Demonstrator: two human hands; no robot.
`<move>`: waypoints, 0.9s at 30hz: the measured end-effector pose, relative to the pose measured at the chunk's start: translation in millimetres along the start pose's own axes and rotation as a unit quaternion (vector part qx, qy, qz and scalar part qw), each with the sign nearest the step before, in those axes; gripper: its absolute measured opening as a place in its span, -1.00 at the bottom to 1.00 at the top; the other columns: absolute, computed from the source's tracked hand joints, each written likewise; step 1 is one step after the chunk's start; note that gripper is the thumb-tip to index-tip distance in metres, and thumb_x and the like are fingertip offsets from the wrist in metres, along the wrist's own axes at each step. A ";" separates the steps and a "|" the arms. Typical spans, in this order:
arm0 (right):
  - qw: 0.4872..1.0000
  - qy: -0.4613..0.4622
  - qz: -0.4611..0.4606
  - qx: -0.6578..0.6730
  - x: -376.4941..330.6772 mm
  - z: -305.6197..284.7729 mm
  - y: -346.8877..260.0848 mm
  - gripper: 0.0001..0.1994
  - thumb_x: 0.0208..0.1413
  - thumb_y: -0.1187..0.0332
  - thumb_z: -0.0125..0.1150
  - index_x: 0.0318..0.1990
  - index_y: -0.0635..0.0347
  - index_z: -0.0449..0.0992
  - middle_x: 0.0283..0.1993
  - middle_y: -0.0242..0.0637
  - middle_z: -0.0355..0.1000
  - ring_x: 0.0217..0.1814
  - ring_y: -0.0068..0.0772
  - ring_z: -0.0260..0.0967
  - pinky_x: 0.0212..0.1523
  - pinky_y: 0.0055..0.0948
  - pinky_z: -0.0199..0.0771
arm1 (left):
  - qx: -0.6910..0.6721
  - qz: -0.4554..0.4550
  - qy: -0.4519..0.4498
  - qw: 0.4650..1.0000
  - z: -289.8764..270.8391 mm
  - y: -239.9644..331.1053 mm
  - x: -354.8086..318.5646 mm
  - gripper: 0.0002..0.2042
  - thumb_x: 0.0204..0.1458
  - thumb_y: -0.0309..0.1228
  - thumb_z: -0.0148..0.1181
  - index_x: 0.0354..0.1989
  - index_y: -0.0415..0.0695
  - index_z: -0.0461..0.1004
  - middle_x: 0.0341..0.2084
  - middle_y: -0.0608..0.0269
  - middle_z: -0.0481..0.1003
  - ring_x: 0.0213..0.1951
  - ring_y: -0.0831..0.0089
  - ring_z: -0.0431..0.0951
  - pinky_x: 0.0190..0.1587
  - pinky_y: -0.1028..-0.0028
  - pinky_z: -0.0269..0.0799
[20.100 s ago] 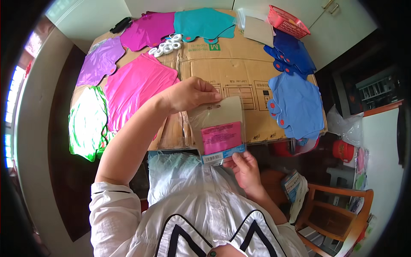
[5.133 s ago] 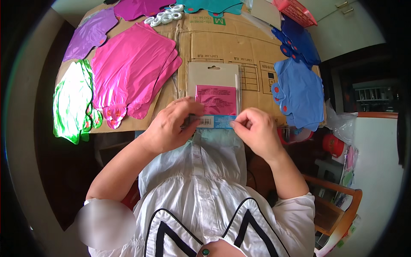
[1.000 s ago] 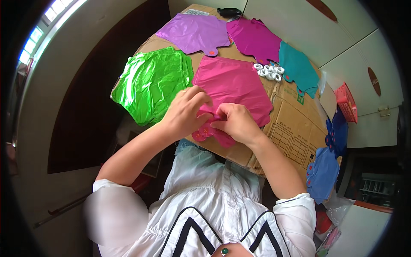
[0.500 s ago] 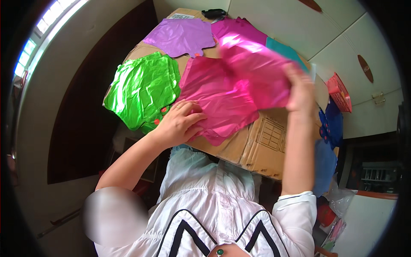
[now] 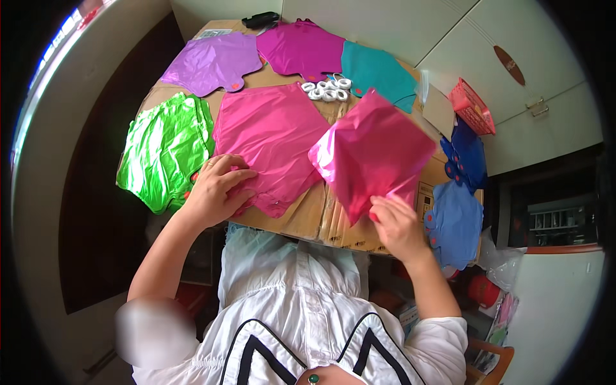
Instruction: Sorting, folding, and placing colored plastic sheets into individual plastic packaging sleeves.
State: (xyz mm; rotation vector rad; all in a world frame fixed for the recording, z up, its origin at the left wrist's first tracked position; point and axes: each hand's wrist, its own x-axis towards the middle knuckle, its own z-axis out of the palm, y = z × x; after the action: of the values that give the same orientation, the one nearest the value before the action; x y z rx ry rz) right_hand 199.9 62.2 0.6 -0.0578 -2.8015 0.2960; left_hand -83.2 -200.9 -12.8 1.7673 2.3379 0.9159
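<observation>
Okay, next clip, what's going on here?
A person's right hand holds a shiny pink foil piece by its lower end over the cardboard. The left hand rests on the lower left of a pink foil pile. Green foil lies to the left, and white rings lie by the pile's far corner.

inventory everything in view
pink foil pile: one, pink, centre left
foil sheet: one, pink, right of centre
green pile: one, green, left
lilac pile: one, lilac, back left
magenta pile: one, magenta, back middle
teal pile: one, teal, back right
dark blue pile: one, dark blue, right side
light blue pile: one, light blue, near right
rings: about seven, white, behind pink foil pile
basket: one, red, back right
cardboard: one, brown, under piles
black object: one, black, back edge
cabinet: one, white, back right
plastic bag: one, clear, lower right
left hand: one, bare, on pink foil pile
right hand: one, bare, gripping foil sheet
</observation>
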 end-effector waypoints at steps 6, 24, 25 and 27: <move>0.997 0.004 0.028 0.067 -7.5 -1.8 -21.0 -0.71 -0.13 0.37 0.40 -0.23 0.28 0.54 -0.04 -0.05 0.52 0.07 0.02 0.45 0.10 -0.18 0.45 | -0.010 0.027 0.085 0.996 -4.5 -10.3 -10.0 -0.67 -0.11 -0.50 0.32 -0.09 -0.10 0.56 -0.06 0.15 0.47 0.06 0.16 0.44 0.12 0.22 0.33; 0.990 0.025 -0.065 0.122 117.5 -29.4 -65.0 -0.79 -0.04 0.42 0.34 -0.22 0.28 0.60 -0.21 -0.10 0.57 -0.16 -0.09 0.52 -0.07 -0.21 0.45 | 0.189 0.065 0.042 0.979 -59.7 -58.9 -102.7 -0.62 -0.14 -0.38 0.39 -0.10 -0.21 0.53 -0.09 0.08 0.47 0.00 0.14 0.51 0.07 0.22 0.45; 0.980 0.026 -0.107 0.163 140.0 -17.1 -74.5 -0.82 -0.02 0.42 0.33 -0.24 0.25 0.60 -0.20 -0.13 0.57 -0.17 -0.12 0.52 -0.08 -0.23 0.45 | 0.212 0.084 0.047 0.972 -57.4 -58.2 -102.7 -0.65 -0.13 -0.39 0.38 -0.13 -0.23 0.53 -0.12 0.09 0.48 -0.02 0.17 0.52 0.05 0.24 0.47; 0.955 0.033 -0.200 0.217 186.1 20.4 -91.4 -0.85 0.03 0.41 0.29 -0.24 0.23 0.59 -0.18 -0.14 0.57 -0.13 -0.13 0.52 -0.06 -0.25 0.45 | 0.197 0.089 0.040 0.975 -61.6 -42.9 -91.5 -0.66 -0.11 -0.42 0.36 -0.13 -0.23 0.53 -0.14 0.08 0.48 -0.03 0.17 0.53 0.04 0.25 0.48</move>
State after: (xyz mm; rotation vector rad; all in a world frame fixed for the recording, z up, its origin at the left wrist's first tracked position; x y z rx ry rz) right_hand 16.5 -17.6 59.0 0.5797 -2.5379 0.7749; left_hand -113.6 -315.2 -10.0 2.1502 2.5884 0.5740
